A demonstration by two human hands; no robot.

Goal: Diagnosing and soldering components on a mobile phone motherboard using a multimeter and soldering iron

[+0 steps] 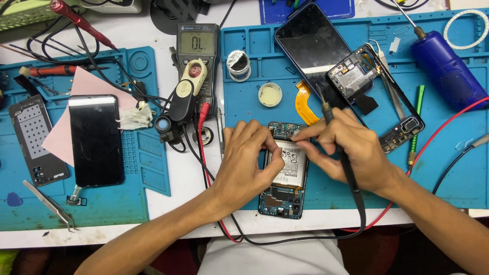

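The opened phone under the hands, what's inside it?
Inside the opened blue phone: a white-labelled battery and green circuit boards. The left hand and right hand cover its upper part.

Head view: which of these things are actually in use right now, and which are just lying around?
In use:
left hand
right hand
opened phone
black probe
multimeter

Lying about:
tweezers
dark phone
blue tool
round tin

The left hand's fingers (254,147) cover the left edge of the opened phone with its white battery (291,168), and the right hand's fingers (318,133) hide its top right corner. Beneath them, the black probe's (331,119) tip cannot be made out. The battery's print is too small to tell.
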